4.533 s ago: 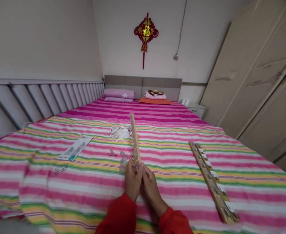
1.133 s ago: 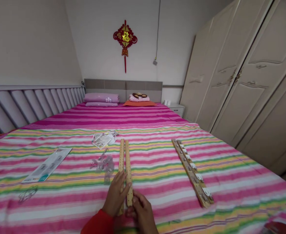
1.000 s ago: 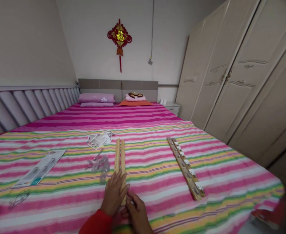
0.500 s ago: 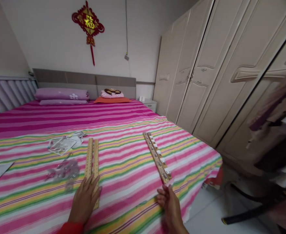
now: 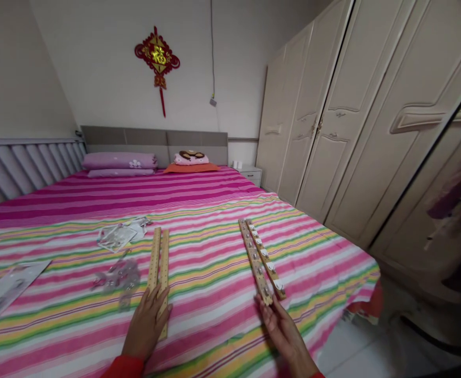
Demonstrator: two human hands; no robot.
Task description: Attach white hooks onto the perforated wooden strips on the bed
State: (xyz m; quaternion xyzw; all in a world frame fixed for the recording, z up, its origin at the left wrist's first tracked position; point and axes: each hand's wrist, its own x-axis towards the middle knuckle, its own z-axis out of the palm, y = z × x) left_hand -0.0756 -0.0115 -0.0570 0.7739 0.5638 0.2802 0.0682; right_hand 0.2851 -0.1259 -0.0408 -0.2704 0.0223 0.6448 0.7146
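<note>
My left hand (image 5: 147, 320) lies flat over the near ends of two pale wooden strips with rows of holes, the left strip (image 5: 155, 257) and the right strip (image 5: 164, 268). Its fingers are stretched out on them. At the right, my right hand (image 5: 279, 328) is closed on the near end of a wooden strip carrying small shiny clear pieces (image 5: 255, 257). Beside that lies a second strip with white round pieces (image 5: 270, 266), close to my fingertips. The fingers' underside grip is partly hidden.
Clear plastic bits (image 5: 122, 275) and small packets (image 5: 122, 233) lie left of the bare strips. A flat white package (image 5: 10, 291) is at the far left. The striped bed sheet (image 5: 206, 315) ends at the right above a tiled floor (image 5: 344, 341). Wardrobes (image 5: 356, 131) stand beyond.
My right hand has moved up to the strip's near end and closed on it. The two studded strips now lie farther apart at their near ends. My left hand stays on the bare strips.
</note>
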